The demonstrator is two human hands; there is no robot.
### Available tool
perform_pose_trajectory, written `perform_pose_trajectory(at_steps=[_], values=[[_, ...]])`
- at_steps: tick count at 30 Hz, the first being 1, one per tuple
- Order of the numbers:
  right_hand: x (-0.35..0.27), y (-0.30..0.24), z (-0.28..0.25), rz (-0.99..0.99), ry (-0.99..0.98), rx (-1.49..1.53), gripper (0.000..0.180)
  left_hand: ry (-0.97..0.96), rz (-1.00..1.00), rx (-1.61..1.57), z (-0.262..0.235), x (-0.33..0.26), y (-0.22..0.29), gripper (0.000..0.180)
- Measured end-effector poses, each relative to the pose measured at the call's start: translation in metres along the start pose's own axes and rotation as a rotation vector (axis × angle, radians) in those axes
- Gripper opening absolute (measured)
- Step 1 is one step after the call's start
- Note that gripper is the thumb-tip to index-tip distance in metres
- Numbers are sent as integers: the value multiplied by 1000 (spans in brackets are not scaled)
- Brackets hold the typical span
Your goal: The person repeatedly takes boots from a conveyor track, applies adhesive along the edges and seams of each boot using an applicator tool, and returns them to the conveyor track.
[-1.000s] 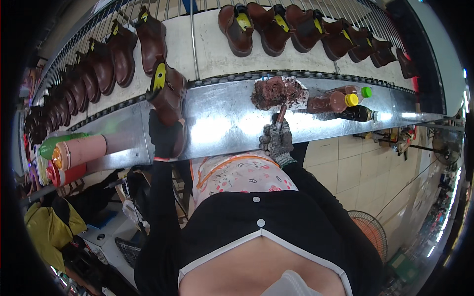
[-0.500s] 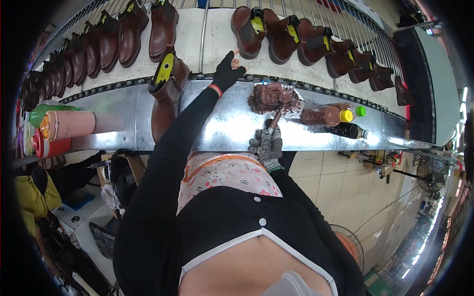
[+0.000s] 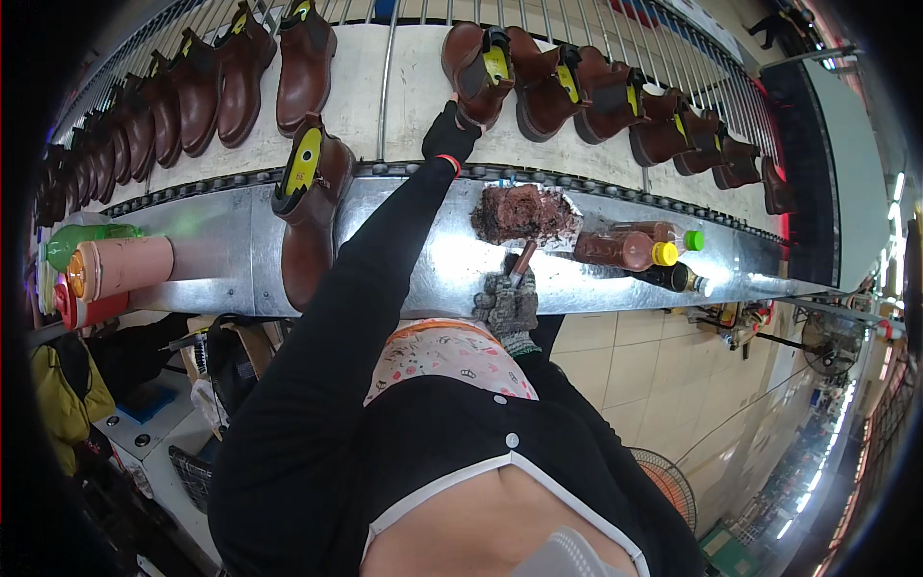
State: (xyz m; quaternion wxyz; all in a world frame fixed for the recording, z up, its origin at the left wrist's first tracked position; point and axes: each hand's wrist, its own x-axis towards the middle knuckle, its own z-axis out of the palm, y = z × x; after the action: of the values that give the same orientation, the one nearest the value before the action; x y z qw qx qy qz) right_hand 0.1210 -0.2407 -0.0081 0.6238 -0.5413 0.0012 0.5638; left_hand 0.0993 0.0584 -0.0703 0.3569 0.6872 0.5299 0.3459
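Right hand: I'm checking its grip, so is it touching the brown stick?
Touching: the head view shows the right hand closed around the brown stick, one end poking out.

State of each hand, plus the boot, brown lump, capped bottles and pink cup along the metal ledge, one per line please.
Left hand: against a belt boot, grip unclear
Right hand: closed around a brown stick
Ledge boot: untouched, toe toward person
Brown lump: rough
Yellow-capped bottle: closed
Green-capped bottle: closed
Pink cup: lid on
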Motion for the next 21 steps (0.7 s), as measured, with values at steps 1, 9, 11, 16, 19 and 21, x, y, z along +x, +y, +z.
perform_pose_trajectory(at_steps=[1, 9, 11, 16, 19, 21], values=[[0, 1, 0, -16, 8, -9, 43, 4, -7, 13, -1, -1, 5, 88], [-3, -2, 3, -25, 12, -27, 43, 7, -9, -57, -3, -4, 10, 85], [-3, -1, 2, -25, 14, -19, 43, 15, -20, -17, -1, -3, 11, 85], [-2, -1, 2, -29, 20, -40, 42, 19, -33, 13, 4, 0, 5, 83], [-2, -2, 2, -40, 10, -39, 42, 13, -29, -23, 5, 0, 7, 82], [-3, -4, 3, -26, 4, -21, 42, 6, -25, -52, 5, 0, 7, 82]])
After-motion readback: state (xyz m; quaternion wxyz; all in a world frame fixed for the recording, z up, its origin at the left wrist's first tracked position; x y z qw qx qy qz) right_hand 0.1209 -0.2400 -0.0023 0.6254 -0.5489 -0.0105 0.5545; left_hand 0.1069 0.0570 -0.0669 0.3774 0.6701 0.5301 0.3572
